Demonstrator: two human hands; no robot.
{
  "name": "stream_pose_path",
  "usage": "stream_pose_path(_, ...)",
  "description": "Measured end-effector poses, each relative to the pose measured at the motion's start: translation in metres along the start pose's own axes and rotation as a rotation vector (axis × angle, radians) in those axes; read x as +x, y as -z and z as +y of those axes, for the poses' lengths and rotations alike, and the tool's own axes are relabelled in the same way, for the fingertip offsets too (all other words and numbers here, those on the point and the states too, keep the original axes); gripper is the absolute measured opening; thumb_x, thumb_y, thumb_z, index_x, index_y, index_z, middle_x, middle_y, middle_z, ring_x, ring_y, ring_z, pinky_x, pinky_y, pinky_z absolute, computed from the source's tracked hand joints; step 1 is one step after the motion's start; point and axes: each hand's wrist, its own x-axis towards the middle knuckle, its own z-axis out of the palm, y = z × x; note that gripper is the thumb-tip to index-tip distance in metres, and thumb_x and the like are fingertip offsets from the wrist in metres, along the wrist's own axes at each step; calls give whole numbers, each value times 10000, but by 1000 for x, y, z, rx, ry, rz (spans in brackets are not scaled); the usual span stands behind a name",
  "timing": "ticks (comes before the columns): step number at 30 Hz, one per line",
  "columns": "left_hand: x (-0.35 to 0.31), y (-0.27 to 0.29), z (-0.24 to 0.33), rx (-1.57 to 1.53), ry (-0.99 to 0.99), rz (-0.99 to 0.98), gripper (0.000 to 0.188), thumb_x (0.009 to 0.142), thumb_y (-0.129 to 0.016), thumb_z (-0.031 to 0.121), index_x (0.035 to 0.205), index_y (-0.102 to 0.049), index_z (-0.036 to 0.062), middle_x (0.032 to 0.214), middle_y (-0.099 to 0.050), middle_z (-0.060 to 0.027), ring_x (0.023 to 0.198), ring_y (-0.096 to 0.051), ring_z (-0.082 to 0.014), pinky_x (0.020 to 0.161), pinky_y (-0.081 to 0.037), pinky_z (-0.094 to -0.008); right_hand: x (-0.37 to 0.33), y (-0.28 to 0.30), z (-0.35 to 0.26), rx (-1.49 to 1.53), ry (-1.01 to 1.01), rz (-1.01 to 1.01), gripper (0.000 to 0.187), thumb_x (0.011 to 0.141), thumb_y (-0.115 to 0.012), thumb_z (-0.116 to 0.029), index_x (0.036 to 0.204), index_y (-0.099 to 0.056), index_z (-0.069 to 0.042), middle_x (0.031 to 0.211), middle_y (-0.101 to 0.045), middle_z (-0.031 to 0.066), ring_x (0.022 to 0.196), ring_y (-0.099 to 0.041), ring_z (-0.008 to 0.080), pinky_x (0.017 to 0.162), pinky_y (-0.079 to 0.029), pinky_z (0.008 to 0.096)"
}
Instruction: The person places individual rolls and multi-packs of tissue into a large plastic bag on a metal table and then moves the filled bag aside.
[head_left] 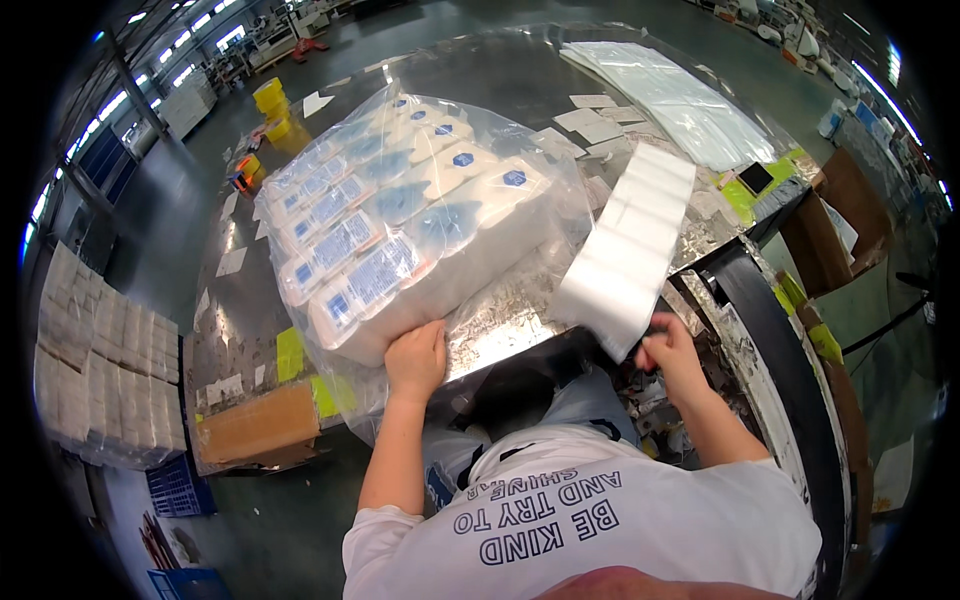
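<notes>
On the metal worktable lies a large clear plastic bag filled with rows of white tissue packs printed in blue. My left hand is closed at the bag's near edge, its curled fingers gripping the film against the lowest packs. To the right, a long white glossy strip slants across the table, its near end reaching past the edge. My right hand is at that near end with bent fingers closed on its corner; the fingertips are partly blurred and hidden.
Flat clear bags are stacked at the far right, near a dark phone-like device. Paper scraps lie about. Yellow tape rolls stand far left. A black conveyor belt and cardboard box are right; wrapped packs pile up left.
</notes>
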Motion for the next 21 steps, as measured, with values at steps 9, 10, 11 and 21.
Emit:
stream_pose_path(9,-3,-1,-4,-43,2,10,122,865,-601,181,910,-698,121,792,-684,-80,724,-650,-287,660,-508,-402,-19,-47,12,484,-284,-162,741,891,-604,-429,1490,-207,-250,1388,-444,69,1250,-416,234,968,-359,504)
stream_pose_path(10,-4,-1,-3,-41,18,-18,131,871,-592,186,915,-697,122,805,-686,-80,739,-650,-289,672,-507,-406,-17,-53,13,525,-269,-136,715,879,-609,-385,1472,-240,-229,1387,-451,76,1254,-427,245,978,-368,503)
stream_pose_path(11,-4,0,-2,-35,39,-35,140,876,-583,191,920,-697,124,819,-687,-80,754,-651,-291,683,-507,-410,-12,-60,11,560,-250,-120,690,868,-614,-341,1454,-274,-208,1386,-457,83,1257,-439,255,987,-377,502)
stream_pose_path(21,1,39,8,-607,393,-193,219,932,-569,208,1014,-690,44,785,-651,-57,702,-600,-172,648,-458,-301,30,-10,23,763,-204,-365,704,769,-583,-334,1377,-438,-8,1315,-551,187,1181,-546,370,1045,-414,487)
